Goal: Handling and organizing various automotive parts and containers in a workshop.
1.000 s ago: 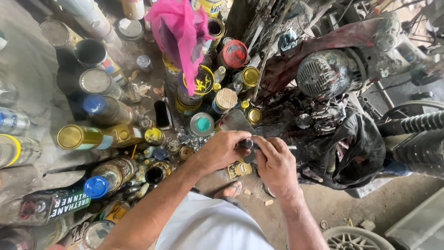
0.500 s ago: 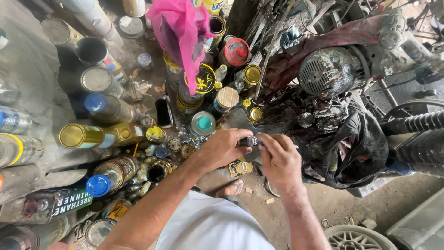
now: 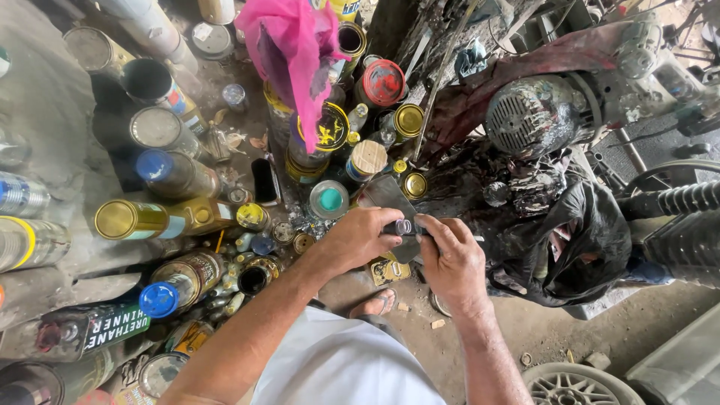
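My left hand (image 3: 360,238) grips a small dark bottle-like object (image 3: 403,226) with a round neck, held out in front of me. My right hand (image 3: 448,259) meets it from the right, fingers pinched on the same object's end. A flat grey scraper-like blade (image 3: 387,193) shows just beyond the hands; whether a hand holds it I cannot tell. Both hands hover above a grimy floor crowded with paint cans. My sandalled foot (image 3: 375,304) shows below them.
Several tins and bottles crowd the left: gold-lidded cans (image 3: 124,219), a blue-capped bottle (image 3: 159,300), a teal-lidded jar (image 3: 329,199). A pink cloth (image 3: 296,52) hangs over cans. A paint-stained motor (image 3: 536,112), black bag (image 3: 581,240) and wheel rim (image 3: 581,386) lie right.
Both hands have stayed together on the small object, shifting slightly; the right fingers have turned a little at its end. The view has crept closer.
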